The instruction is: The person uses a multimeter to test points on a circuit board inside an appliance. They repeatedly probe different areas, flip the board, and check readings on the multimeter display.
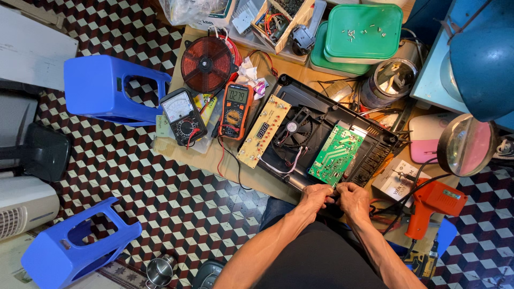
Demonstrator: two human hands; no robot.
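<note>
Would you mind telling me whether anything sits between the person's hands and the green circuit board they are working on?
Nothing visible does: the left hand and right hand already meet at the near edge of the green circuit board, which lies in the open black casing.

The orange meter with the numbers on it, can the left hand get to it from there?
Probably yes. The left hand sits at the green circuit board, and only the flat tan board and some thin wires lie before the orange meter.
</note>
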